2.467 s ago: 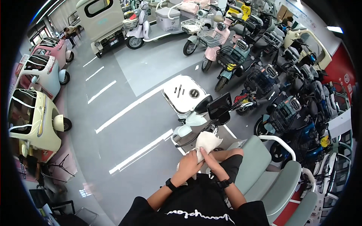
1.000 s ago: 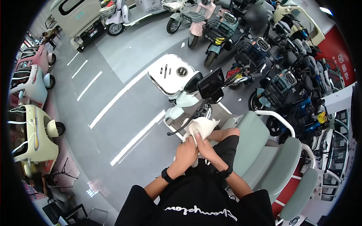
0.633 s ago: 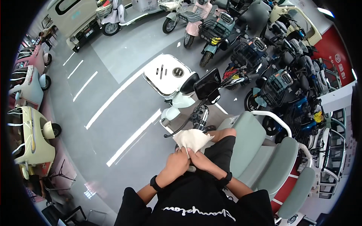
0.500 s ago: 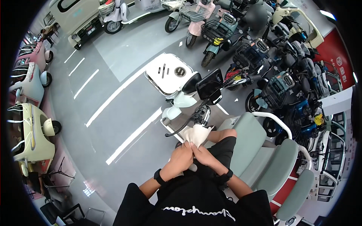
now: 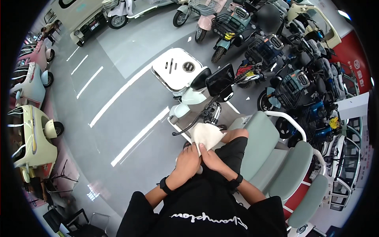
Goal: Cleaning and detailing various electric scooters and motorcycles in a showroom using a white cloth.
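Cloth: a cream cloth (image 5: 208, 135) is bunched between both hands, its loose part fanning out on their far side, just on the near side of the handlebar (image 5: 206, 114); whether it touches the bar cannot be told.
Left hand: the left hand (image 5: 188, 160) has its fingers curled and grasping the cloth's gathered near end; a dark band (image 5: 165, 185) circles its wrist.
Right hand: the right hand (image 5: 212, 158) is just beside it, thumb on top, pinching the same cloth; the undersides of its fingers are hidden. It too wears a dark wristband (image 5: 237, 181).
Grey end: a small rounded grey end (image 5: 199, 170) shows between the hands on their near side; what it belongs to is unclear.
Vehicle front: beyond the cloth come a black mirror (image 5: 220, 81) and, farther left, a white lid (image 5: 176, 69) with dark slots and a round dark patch.
Seat: a grey-green seat (image 5: 258, 138) lies right of the person's bare knee (image 5: 238, 135), with a white armrest (image 5: 290, 121) at its far right side.
Right side: parked scooters (image 5: 264, 53) crowd the far right.
Left side: a pale yellow small car (image 5: 39, 136) stands well apart on the left, with a black chair (image 5: 77, 225) near left.
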Motion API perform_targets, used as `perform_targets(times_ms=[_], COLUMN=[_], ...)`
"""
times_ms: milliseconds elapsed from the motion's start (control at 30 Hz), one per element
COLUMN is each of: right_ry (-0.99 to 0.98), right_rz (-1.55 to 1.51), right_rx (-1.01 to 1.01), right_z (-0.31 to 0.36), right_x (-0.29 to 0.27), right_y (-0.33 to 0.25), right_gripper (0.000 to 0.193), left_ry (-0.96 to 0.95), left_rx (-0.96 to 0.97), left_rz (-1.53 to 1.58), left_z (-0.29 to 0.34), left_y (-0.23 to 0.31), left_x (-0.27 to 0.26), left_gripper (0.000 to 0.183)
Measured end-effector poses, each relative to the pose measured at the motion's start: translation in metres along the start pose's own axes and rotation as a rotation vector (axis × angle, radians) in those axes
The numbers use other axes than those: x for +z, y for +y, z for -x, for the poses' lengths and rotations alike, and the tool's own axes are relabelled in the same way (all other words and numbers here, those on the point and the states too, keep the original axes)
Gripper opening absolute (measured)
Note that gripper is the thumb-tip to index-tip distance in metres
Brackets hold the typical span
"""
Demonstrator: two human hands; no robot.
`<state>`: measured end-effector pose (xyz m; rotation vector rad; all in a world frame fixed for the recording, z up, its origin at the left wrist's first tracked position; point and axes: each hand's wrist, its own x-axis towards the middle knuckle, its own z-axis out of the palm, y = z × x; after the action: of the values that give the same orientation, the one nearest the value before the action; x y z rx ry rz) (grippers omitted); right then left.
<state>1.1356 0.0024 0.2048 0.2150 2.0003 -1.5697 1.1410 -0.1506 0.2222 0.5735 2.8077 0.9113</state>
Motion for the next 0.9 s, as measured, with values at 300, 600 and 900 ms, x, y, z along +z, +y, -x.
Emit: perform_targets(times_ms=[300,600,900], right_ry=[-0.082,0.049,0.098], right_rz=[0.259,0.149,0.306], right_rx=[0.181,-0.027,-0.038], right_z=[0.002,-0.032,0.017], right_x=[-0.015,-0.041,-0.011], right_y=[-0.02,-0.013,-0.026], right_gripper=[0.066,0.071,0.065], left_ry=[-0.086,-0.178,-0.123], left_rx=[0.031,0.013,-0.116], left_rz=[-0.002,0.127,0.064], left_z=[-0.01,-0.048,-0.006], left_y=[-0.002,-0.005,0.01], left_x=[-0.015,-0.014,-0.025], left_gripper=[0.03,0.038,0.044])
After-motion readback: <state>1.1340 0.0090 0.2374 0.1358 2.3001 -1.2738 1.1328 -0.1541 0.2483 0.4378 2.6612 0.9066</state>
